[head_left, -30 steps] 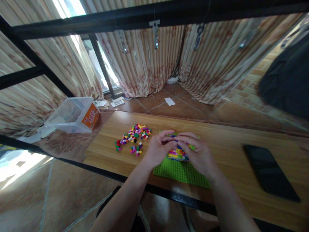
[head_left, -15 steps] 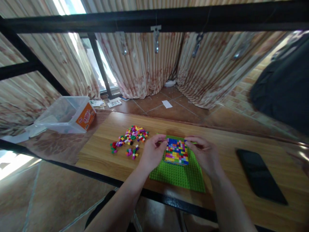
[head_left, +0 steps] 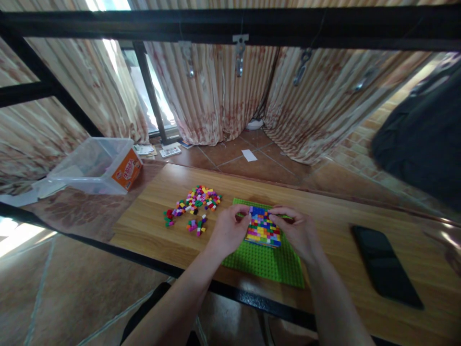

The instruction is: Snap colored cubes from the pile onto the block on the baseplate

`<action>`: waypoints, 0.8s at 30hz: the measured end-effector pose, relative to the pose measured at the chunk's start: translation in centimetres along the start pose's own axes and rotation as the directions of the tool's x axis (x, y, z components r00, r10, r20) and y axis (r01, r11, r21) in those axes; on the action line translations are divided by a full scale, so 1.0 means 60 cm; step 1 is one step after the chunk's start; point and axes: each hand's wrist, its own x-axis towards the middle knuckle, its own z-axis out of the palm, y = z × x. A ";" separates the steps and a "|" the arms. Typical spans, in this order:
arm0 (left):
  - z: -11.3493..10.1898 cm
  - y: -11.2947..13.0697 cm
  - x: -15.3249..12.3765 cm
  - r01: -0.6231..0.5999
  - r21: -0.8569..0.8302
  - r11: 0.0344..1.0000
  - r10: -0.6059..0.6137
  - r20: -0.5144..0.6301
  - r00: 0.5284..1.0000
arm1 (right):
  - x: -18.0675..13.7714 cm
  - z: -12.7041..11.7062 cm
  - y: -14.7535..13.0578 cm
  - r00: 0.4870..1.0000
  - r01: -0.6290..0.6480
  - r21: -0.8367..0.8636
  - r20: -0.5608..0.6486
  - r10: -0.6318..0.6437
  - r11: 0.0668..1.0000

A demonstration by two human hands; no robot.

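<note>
Head view, multicolored brick block [head_left: 263, 229], squarish, blue along far edge

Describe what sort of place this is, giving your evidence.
Probably a room in a home: patterned curtains hang down to a tiled floor, and small toy bricks are heaped loosely nearby.

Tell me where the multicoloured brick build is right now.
In the head view, the multicoloured brick build is right of centre on the green baseplate, between the left hand and the right hand.
</note>
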 end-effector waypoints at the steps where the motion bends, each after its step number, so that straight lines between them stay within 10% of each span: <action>1: 0.000 -0.001 0.000 0.002 0.002 1.000 -0.002 0.007 1.000 | 0.000 0.002 -0.003 1.000 -0.007 0.011 -0.010 0.007 1.000; 24: 0.006 -0.002 -0.009 -0.031 0.057 0.998 0.033 -0.024 0.999 | 0.004 0.011 -0.006 0.952 -0.305 0.341 0.078 0.296 0.889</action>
